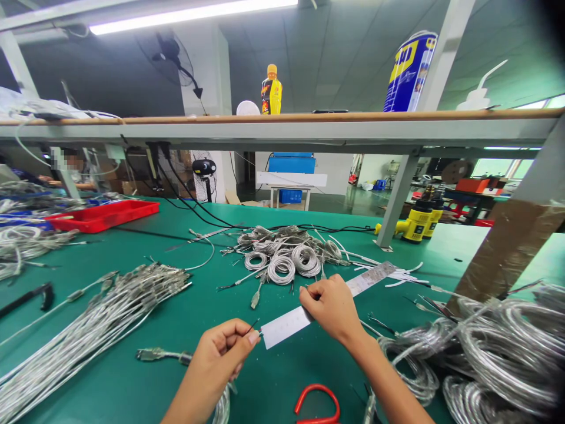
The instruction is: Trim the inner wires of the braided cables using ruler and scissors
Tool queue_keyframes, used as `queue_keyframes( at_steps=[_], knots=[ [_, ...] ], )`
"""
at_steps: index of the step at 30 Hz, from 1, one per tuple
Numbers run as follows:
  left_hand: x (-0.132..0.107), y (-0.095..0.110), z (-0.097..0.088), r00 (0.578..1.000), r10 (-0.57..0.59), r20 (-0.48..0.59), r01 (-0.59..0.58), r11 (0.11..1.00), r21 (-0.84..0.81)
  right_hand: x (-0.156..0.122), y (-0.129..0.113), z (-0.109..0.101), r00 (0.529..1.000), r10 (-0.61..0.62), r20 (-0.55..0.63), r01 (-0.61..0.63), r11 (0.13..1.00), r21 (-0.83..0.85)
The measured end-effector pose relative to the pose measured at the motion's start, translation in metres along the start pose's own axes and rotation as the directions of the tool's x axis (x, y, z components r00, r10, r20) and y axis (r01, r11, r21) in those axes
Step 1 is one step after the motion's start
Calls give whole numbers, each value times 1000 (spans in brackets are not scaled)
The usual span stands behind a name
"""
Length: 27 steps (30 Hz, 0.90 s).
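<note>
My left hand point(225, 350) is closed in a pinch on the thin wire end of a cable, at the near end of a steel ruler point(286, 324). Fingers hide most of that cable. A clear coiled cable point(223, 406) lies partly under this hand, and a USB plug point(152, 354) rests to its left; whether either belongs to the held cable I cannot tell. My right hand point(331, 306) is curled, gripping the middle of the ruler, which slants away to the right. Beyond it sits a heap of small coiled cables point(282, 268).
Straight cables with plugs point(128, 312) lie left, before a red tray point(106, 216). Large clear cable coils point(507, 347) crowd the right. A red tool handle point(318, 400) is at the near edge. A shelf point(273, 126) spans above; another person sits far left.
</note>
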<state>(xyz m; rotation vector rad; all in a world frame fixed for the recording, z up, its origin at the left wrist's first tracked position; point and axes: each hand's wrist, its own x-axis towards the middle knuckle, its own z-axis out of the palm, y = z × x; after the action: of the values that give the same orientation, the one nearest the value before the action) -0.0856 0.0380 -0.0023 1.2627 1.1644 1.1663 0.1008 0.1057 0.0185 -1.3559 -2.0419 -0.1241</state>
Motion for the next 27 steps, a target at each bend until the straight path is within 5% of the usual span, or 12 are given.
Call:
queue_keyframes(
  at_steps=[15, 27],
  knots=[
    [-10, 7, 6, 995, 91, -37, -76, 953, 294, 0, 0, -3, 999, 11, -34, -11, 1000, 13],
    [-6, 9, 7, 1000, 15, 16, -18, 980, 199, 0, 0, 0, 998, -1, -63, 0, 1000, -15]
  ],
)
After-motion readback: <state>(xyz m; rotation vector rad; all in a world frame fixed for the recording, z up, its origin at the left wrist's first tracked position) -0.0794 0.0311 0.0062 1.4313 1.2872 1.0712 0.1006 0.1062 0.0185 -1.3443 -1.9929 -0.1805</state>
